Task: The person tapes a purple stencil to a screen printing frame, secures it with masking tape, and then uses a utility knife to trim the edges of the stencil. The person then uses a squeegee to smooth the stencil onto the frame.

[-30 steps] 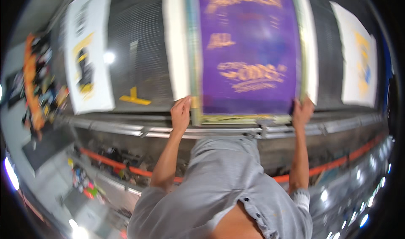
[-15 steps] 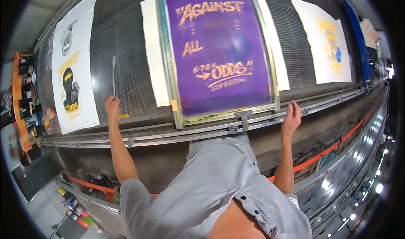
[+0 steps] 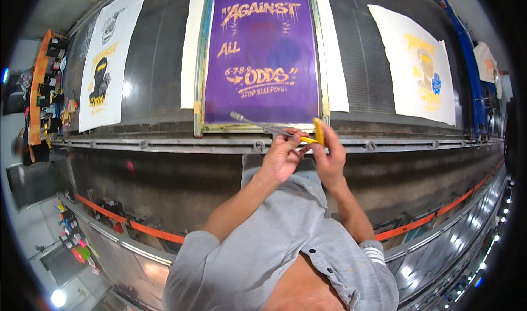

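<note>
Both of my hands meet in front of my waist around a T-handle socket wrench (image 3: 269, 128) with a long grey metal shaft and a yellow handle. My left hand (image 3: 282, 158) is closed round the shaft close to the handle. The fingers of my right hand (image 3: 330, 156) grip the yellow crosspiece. The socket-like tip points up and left, above the lower edge of a screen-printing frame (image 3: 324, 86). That frame holds purple mesh (image 3: 263, 105) with peach-coloured lettering and lies over white fabric (image 3: 336, 64).
A metal rail (image 3: 208, 145) runs along the front of the long dark printing table (image 3: 159, 75). To the left lies a printed white cloth (image 3: 118, 64), to the right another printed cloth (image 3: 403, 53). A blue beam (image 3: 466, 53) crosses the table's right end.
My left hand has brought the wrench from the left side to the middle and tilted it flatter. My right hand has come in from the right and taken hold of the yellow handle.
</note>
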### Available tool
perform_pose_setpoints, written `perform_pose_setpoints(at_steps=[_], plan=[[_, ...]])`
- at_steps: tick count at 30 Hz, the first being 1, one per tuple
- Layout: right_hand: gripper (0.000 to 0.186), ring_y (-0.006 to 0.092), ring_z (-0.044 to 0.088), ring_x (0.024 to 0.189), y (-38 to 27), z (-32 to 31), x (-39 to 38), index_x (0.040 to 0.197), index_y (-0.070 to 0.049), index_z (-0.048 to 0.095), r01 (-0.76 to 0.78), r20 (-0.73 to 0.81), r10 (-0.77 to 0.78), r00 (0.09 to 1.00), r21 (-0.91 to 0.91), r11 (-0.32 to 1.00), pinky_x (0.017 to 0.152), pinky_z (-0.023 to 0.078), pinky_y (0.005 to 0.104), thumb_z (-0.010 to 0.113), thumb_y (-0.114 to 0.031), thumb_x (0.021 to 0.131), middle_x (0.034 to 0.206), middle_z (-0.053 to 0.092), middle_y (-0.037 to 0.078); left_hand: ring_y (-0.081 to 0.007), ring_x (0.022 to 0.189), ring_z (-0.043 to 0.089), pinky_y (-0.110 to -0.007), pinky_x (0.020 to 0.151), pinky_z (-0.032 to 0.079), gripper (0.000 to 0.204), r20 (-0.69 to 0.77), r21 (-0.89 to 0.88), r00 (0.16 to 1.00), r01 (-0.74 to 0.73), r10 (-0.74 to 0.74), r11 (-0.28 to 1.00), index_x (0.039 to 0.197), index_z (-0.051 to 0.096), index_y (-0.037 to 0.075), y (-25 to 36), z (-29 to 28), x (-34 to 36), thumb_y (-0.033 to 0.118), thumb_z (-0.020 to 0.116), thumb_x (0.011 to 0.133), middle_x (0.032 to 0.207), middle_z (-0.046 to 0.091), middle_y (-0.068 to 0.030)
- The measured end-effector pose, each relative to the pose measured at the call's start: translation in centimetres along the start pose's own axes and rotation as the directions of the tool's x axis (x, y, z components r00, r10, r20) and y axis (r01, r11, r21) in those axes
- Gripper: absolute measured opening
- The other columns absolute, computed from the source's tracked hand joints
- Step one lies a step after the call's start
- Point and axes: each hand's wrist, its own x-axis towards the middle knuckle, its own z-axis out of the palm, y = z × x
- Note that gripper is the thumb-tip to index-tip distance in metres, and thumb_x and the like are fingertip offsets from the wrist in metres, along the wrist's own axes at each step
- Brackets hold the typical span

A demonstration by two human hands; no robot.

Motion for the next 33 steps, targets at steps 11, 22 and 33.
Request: perform_pose_setpoints(at_steps=[11, 22, 33], plan=[[0.028, 0.0024, 0.038, 0.055, 1.9, -14.2, 0.5, 0.105, 0.000, 0.067, -0.442, -0.123, 0.512, 0.850, 0.361, 0.821, 0.048, 0.026, 0.0198, 0.063, -0.027, 0.100, 0.074, 0.056, -0.001, -0.0328, 0.124, 0.057, -0.052, 0.114, 0.032, 0.030, 0.555, 0.785, 0.786, -0.386, 0.273, -0.485, 0.122, 0.066, 0.003, 8.5, -7.2, 1.7, 0.012, 0.059, 0.094, 0.122, 0.068, -0.0121], [0.023, 0.0027, 0.042, 0.051, 12.6, -19.8, -1.4, 0.101, -0.003, 0.064, -0.702, -0.104, 0.753, 0.649, 0.299, 0.647, 0.043, 0.027, 0.0185, 0.065, -0.025, 0.098, 0.073, 0.058, 0.000, -0.0302, 0.131, 0.051, -0.051, 0.118, 0.022, 0.033, 0.425, 0.831, 0.885, -0.299, 0.189, -0.468, 0.127, 0.063, 0.003, 11.3, -14.3, 2.0, 0.013, 0.051, 0.098, 0.130, 0.063, -0.0131], [0.021, 0.0030, 0.039, 0.049, 14.1, -18.0, 0.3, 0.098, -0.004, 0.063, -0.723, -0.039, 0.759, 0.650, 0.275, 0.634, 0.043, 0.027, 0.0192, 0.064, -0.025, 0.098, 0.071, 0.056, -0.002, -0.0283, 0.128, 0.054, -0.050, 0.117, 0.025, 0.031, 0.379, 0.869, 0.896, -0.258, 0.231, -0.422, 0.121, 0.067, 0.004, 11.4, -14.0, 1.9, 0.011, 0.052, 0.096, 0.127, 0.066, -0.0118]])
